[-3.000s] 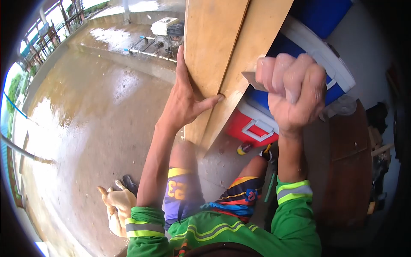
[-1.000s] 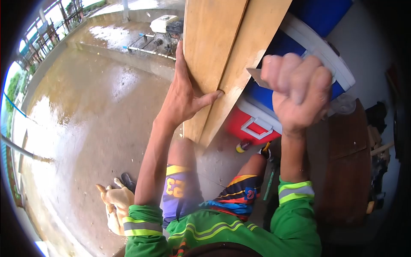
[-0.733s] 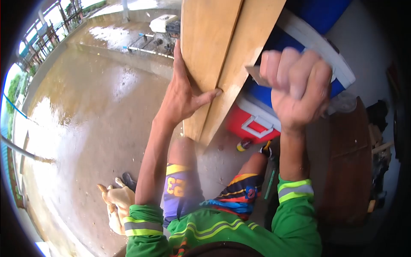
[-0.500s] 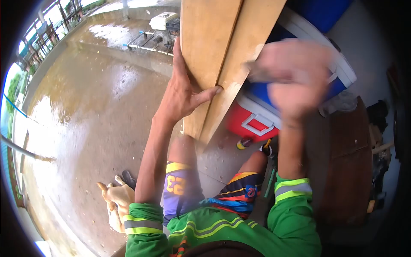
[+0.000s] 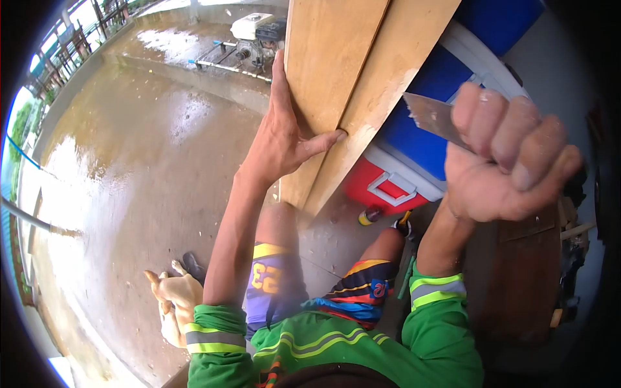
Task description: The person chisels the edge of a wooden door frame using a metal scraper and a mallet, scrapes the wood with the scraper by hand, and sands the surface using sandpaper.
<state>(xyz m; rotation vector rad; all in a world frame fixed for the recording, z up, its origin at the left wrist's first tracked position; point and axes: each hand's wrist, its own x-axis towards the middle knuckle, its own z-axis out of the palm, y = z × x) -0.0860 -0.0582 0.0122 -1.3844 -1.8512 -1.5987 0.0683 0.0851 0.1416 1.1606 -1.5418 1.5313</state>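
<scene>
My left hand (image 5: 283, 139) holds the wooden board (image 5: 333, 61) by its left edge. Its fingers lie along that side, and the thumb presses on the face by the long groove. Pale smears mark the board's right strip. In my right hand (image 5: 508, 152), the fingers are wrapped round a putty knife (image 5: 432, 118), whose thin flat blade has whitish residue at the end. That blade points left, apart from the board's right edge. The fist hides the rest of the putty knife. Lower down, the board stands tilted near my knees.
A red cooler with a white handle (image 5: 392, 187) and a blue cooler (image 5: 432, 84) stand right of the board. A small engine (image 5: 252, 39) sits on a pipe frame behind. A dog (image 5: 178, 301) lies at lower left on wet concrete (image 5: 136, 174). A brown panel (image 5: 527, 278) is at right.
My right hand has moved right and away from the board with the putty knife, whose blade now shows clearly. The board appears slightly farther right, with my left hand still on it.
</scene>
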